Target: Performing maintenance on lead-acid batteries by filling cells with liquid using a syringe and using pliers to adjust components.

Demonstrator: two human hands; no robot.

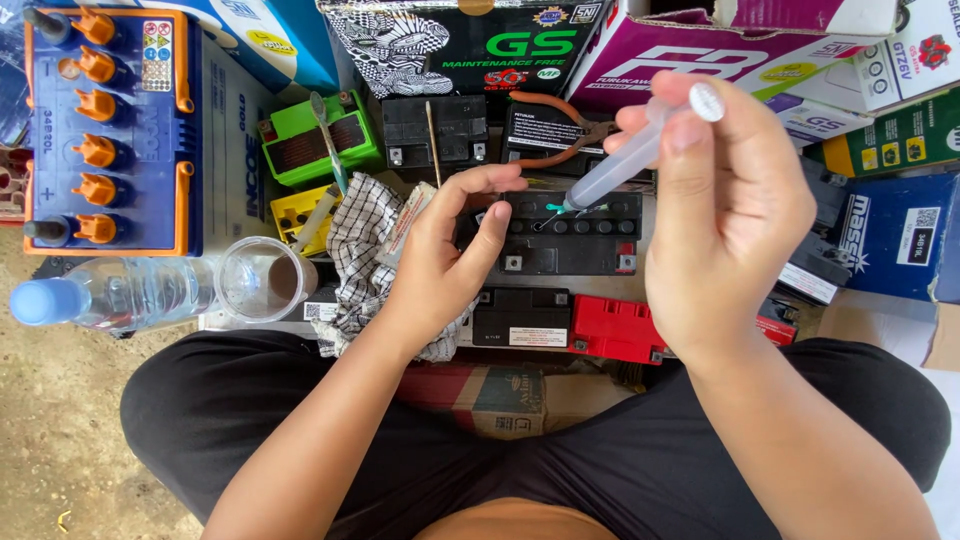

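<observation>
This looks like a small battery repair shop or stall, worked at ground level on a bare dirt floor [50,420]. Small black motorcycle batteries [570,235] lie crowded together, beside a large blue car battery with orange caps [110,130]. Printed cardboard battery cartons [470,45] are stacked behind. Orange-handled pliers [565,130], a checked rag [360,240] and a clear plastic water bottle [110,295] lie among them.

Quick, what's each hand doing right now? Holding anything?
Left hand: loosely open, holding nothing, fingers resting on the black battery.
Right hand: closed around a clear syringe, thumb on its plunger, tip at the battery's top.
</observation>
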